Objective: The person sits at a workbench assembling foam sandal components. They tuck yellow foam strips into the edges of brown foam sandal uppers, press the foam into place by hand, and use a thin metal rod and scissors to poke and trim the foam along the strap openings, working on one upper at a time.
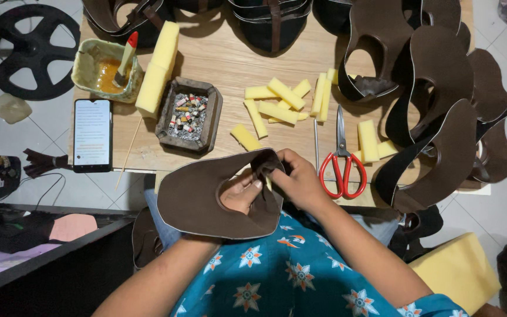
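you hold a brown leather piece [198, 196] at the near edge of the wooden table [230, 64], just over your lap, at about 6 o'clock in the view. it is a curved, shoe-upper shape, matte dark brown, with a thin pale edge line all round and a rounded opening in the middle. its right end curls upward into a fold.

your left hand [240, 194] comes up through that opening from beneath, fingers half curled and pressing against the inside of the fold, so part of the hand is hidden by the leather. your right hand [297, 176] sits at 3 o'clock of the piece, fingers closed in a pinch on the raised fold, touching the left fingertips. a sliver of pale yellow shows between the fingers; you cannot tell what it is.

at 10 o'clock a small green tub [89, 79] holds orange-amber glue, with a red-handled brush [125, 56] standing tilted in it. just right of it leans a yellow foam block [158, 67]. at 11 o'clock of the leather piece a dark square ashtray [206, 126] holds grey ash and many stubs.

cut yellow foam strips [280, 103] lie scattered at 12 to 1 o'clock. red-handled scissors [342, 164] lie just right of your right hand, blades pointing away from you. a phone [93, 134] lies at 9 o'clock, screen lit. more brown uppers [441, 76] are stacked at 2 o'clock.
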A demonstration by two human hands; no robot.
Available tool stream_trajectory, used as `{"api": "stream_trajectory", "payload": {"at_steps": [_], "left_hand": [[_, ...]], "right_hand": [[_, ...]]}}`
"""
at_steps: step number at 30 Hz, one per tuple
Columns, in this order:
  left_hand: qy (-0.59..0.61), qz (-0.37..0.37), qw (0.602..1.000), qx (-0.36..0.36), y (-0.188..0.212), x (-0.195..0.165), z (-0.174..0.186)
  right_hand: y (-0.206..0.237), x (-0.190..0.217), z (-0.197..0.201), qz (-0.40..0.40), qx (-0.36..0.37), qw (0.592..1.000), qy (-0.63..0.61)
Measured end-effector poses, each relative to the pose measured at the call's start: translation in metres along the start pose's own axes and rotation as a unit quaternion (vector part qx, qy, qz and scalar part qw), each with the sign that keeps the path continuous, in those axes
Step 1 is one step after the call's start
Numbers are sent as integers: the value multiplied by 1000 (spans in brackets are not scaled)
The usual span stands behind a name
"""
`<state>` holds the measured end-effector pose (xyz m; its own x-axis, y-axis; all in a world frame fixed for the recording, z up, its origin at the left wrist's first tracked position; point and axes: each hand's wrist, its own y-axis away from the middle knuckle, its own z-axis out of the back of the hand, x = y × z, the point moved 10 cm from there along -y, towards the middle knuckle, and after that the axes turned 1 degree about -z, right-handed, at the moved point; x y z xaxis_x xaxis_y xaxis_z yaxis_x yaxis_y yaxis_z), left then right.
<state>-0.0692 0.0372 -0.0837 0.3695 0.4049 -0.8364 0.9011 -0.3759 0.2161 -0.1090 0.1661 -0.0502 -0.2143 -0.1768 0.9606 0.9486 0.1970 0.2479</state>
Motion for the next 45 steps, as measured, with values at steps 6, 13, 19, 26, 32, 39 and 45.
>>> {"api": "stream_trajectory", "payload": {"at_steps": [6,13,19,26,32,39,45], "left_hand": [[82,120,987,-74,-5,32,12],[-124,-61,990,26,-2,-36,-15],[-140,-82,986,-46,0,-53,-4],[-47,52,991,-111,7,-17,13],[-5,18,1000,-24,-6,-14,2],[-137,-8,990,-36,-4,-22,-5],[-262,-78,962,18,6,-67,-31]], "right_hand": [[-6,-30,-3,-75,14,992,-101],[-4,-22,-1,-12,-12,1000,-15],[3,3,19,46,-86,992,77],[6,7,2,49,11,989,136],[8,4,-1,40,18,995,91],[14,3,-14,-14,59,997,46],[17,9,-27,-3,98,995,2]]}}
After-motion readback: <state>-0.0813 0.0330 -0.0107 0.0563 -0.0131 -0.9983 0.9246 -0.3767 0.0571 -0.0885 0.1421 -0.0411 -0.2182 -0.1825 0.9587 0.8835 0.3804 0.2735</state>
